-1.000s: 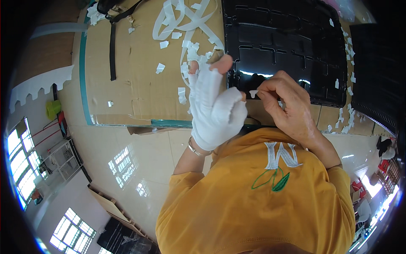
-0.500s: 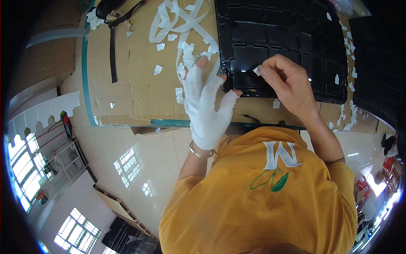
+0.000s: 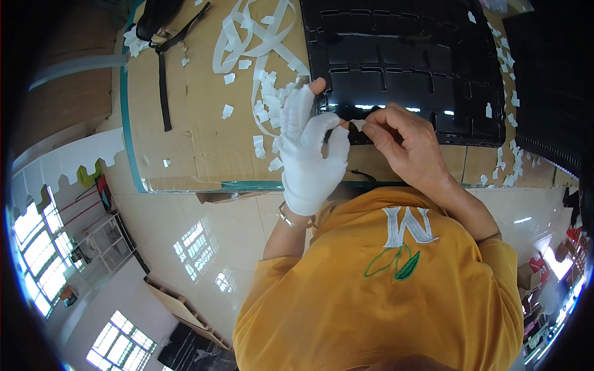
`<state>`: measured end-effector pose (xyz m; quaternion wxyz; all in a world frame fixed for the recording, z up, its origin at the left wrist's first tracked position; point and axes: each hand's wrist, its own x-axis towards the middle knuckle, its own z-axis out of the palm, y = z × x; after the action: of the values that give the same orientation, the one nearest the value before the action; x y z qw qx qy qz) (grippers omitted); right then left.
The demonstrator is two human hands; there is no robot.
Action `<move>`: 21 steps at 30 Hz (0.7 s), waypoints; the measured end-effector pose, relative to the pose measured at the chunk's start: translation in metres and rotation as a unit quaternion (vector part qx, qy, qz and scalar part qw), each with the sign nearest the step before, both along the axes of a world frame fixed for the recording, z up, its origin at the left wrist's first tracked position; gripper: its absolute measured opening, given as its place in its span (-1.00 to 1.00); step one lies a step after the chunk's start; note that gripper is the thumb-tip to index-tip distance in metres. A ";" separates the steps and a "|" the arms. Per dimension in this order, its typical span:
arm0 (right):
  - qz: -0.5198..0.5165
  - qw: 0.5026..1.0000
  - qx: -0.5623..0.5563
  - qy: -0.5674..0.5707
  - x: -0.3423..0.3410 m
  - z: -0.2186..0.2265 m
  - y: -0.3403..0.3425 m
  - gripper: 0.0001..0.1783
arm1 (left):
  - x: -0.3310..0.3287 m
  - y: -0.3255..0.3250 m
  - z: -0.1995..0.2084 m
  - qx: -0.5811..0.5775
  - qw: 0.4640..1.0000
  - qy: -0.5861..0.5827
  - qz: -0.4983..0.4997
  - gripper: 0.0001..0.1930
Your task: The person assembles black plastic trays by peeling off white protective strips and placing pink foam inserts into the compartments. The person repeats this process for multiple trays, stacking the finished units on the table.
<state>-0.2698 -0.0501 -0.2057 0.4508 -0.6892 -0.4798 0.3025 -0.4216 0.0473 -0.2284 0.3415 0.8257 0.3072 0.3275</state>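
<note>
A small white piece, like a bit of tape or paper (image 3: 358,125), is stretched between my two hands over the near edge of a black moulded plastic tray (image 3: 356,80). My left hand (image 3: 311,157), in a white glove with bare fingertips, pinches its left end between thumb and index finger, the other fingers raised. The bare right hand (image 3: 403,141) grips the other end with thumb and fingertips. Left of the tray, many similar white scraps (image 3: 268,93) lie scattered beside loops of a long white strip (image 3: 263,46).
Brown cardboard (image 3: 192,111) covers the table, with green tape (image 3: 247,185) along its near edge. A black strap (image 3: 163,93) lies at the far left. More white scraps (image 3: 513,120) line the tray's right side, next to a large black object (image 3: 544,93).
My left thumb and index finger have closed onto the white piece that my right hand was holding alone. The right hand has moved slightly left and down to meet them.
</note>
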 end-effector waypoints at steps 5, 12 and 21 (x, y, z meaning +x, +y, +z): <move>-0.008 1.000 0.007 0.014 0.004 -0.011 -0.005 -0.91 | 0.001 0.006 0.008 0.022 0.998 0.047 -0.017 -0.76; 0.002 0.998 0.007 0.059 0.002 -0.005 -0.001 -0.90 | 0.001 0.001 0.016 0.027 0.996 0.082 -0.039 -0.79; -0.008 1.000 0.014 0.026 0.007 -0.008 -0.011 -0.77 | 0.018 0.015 0.010 0.108 0.987 0.107 -0.048 -0.90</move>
<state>-0.2628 -0.0611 -0.2141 0.4754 -0.6786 -0.4666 0.3095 -0.4032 0.0626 -0.2179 0.2310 0.9019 0.2647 0.2513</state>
